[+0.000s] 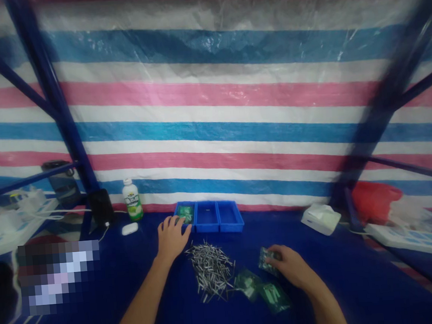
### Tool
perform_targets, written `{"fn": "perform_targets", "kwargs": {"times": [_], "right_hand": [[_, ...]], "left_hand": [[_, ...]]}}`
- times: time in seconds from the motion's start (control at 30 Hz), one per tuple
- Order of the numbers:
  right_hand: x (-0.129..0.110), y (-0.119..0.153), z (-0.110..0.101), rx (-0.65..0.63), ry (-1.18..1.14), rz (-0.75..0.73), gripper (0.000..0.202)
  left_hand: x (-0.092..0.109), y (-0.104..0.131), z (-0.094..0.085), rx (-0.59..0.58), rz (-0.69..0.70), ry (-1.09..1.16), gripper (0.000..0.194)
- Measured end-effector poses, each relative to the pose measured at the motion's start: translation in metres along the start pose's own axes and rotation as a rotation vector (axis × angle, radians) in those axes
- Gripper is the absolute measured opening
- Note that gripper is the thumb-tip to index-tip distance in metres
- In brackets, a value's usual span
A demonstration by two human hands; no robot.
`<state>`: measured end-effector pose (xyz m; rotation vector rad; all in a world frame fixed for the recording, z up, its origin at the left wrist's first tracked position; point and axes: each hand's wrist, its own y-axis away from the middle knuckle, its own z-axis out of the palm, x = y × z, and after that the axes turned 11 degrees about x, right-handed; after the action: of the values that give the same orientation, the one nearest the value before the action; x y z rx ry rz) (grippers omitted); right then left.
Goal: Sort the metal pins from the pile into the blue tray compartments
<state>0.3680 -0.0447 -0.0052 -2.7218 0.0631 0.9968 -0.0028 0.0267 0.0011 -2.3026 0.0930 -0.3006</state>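
My left hand [173,237] is open, its fingers spread at the near left edge of a row of small blue trays. The left tray [177,207] holds a green packet [185,213]; whether my fingertips touch the tray, I cannot tell. My right hand [289,263] is closed on a small clear plastic packet [263,259] with greyish contents, too blurred to name. A heap of thin silvery metal pins [211,269] lies between my hands. Just right of the heap are two greenish plastic packets, one [247,284] touching its edge and the other [274,297] nearer me.
The middle tray [207,227] and right tray [231,227] adjoin the left one. A white bottle [132,201] with green label, white case [130,229] and black device [100,207] stand at back left. Tissues [321,218], a red bag [376,202] and power strip [416,241] are right.
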Motion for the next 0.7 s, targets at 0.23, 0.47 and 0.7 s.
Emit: {"fn": "perform_targets", "kwargs": {"times": [0.23, 0.47, 0.7], "right_hand": [[-0.046, -0.021, -0.013, 0.12, -0.445, -0.098, 0.032], [-0.116, -0.06, 0.017, -0.226, -0.887, -0.165, 0.032], [-0.119, -0.06, 0.072, -0.065, -0.935, -0.077, 0.043]], "left_hand": [[0.0, 0.0, 0.002, 0.008, -0.065, 0.071, 0.048], [0.011, 0.001, -0.01, 0.098, -0.142, 0.089, 0.04], [0.037, 0.002, -0.025, -0.05, -0.089, 0.759, 0.031]]}}
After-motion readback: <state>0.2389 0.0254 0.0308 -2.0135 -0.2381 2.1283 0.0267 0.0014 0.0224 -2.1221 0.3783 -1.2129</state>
